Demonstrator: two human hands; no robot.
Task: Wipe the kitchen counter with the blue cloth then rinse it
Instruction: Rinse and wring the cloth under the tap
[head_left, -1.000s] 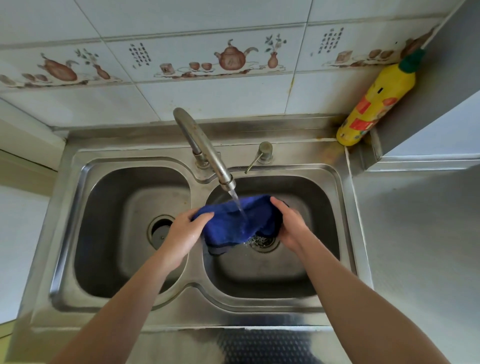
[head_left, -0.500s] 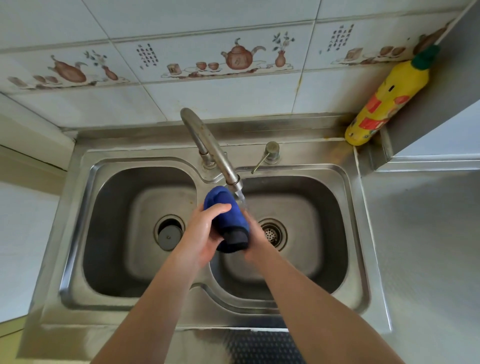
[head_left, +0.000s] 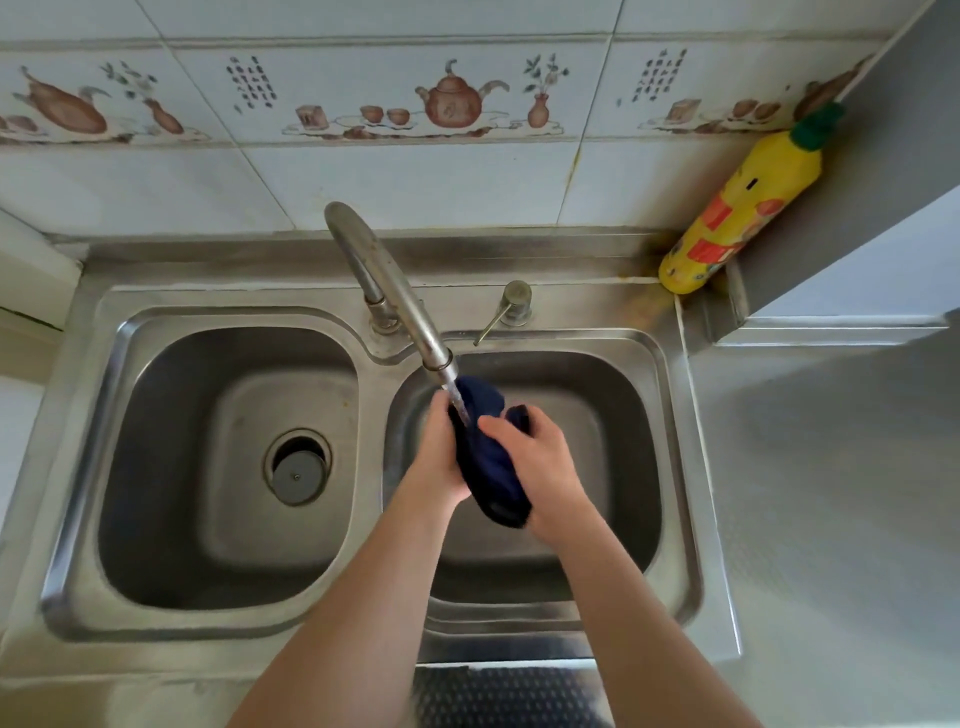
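Observation:
The blue cloth (head_left: 488, 462) is bunched into a dark, wet roll above the right basin of the steel double sink (head_left: 675, 467). My left hand (head_left: 436, 462) presses it from the left and my right hand (head_left: 540, 467) grips it from the right. Water runs from the curved faucet (head_left: 389, 291) onto the top of the cloth. The right basin's drain is hidden behind my hands. The grey kitchen counter (head_left: 831, 519) lies to the right of the sink.
The left basin has a plugged drain (head_left: 297, 470). A small lever tap handle (head_left: 511, 306) stands behind the right basin. A yellow bottle with a green cap (head_left: 737, 208) leans in the back right corner. Tiled wall behind.
The cloth went from spread open between both hands to a tight roll. My hands closed together around it and shifted right under the running water.

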